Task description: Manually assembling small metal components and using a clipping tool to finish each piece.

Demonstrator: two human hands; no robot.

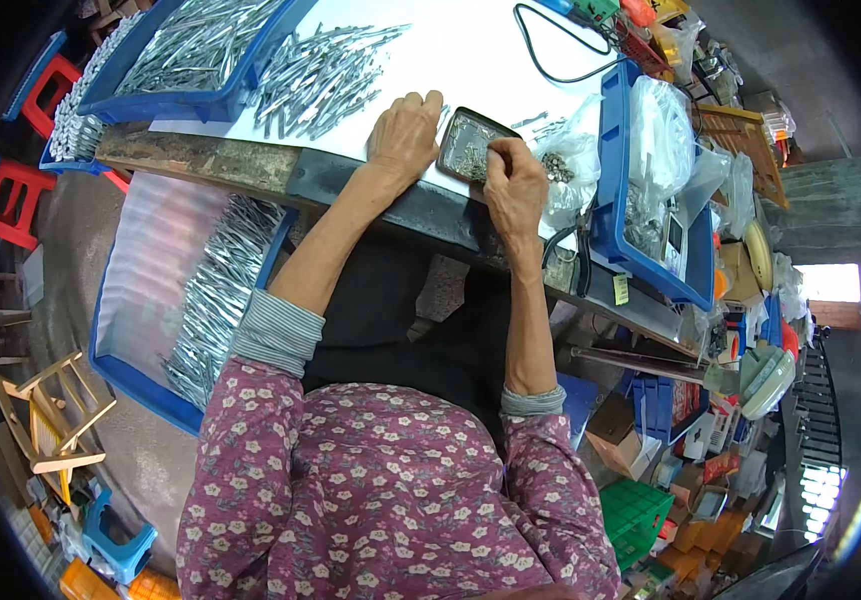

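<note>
Metal glints everywhere on this bench. A small dark tray (pixel 470 146), shallow and rectangular, sits on the white tabletop (pixel 450 50) near its front edge, heaped with tiny silvery parts, screws or pins as far as I can tell. The person's right hand (pixel 513 185) rests at the tray's near right corner, fingers curled and pinched narrow over the parts; whether a piece is already between the fingertips I cannot tell. The left hand (pixel 405 135) lies just left of the tray, knuckles up, fingers bent loosely down onto the table, touching or nearly touching the tray's left edge, holding nothing that I can see.

Those little parts look hard, light and slick, the kind that roll and scatter, best picked one at a time with fingertip and thumb. The tray itself seems stiff and light; steadying it by its rim would keep it from sliding.

Beyond, a pile of long metal rods (pixel 320 75) spreads across the table beside a blue bin (pixel 150 102), and clear plastic bags (pixel 570 160) lie right of the tray.
</note>
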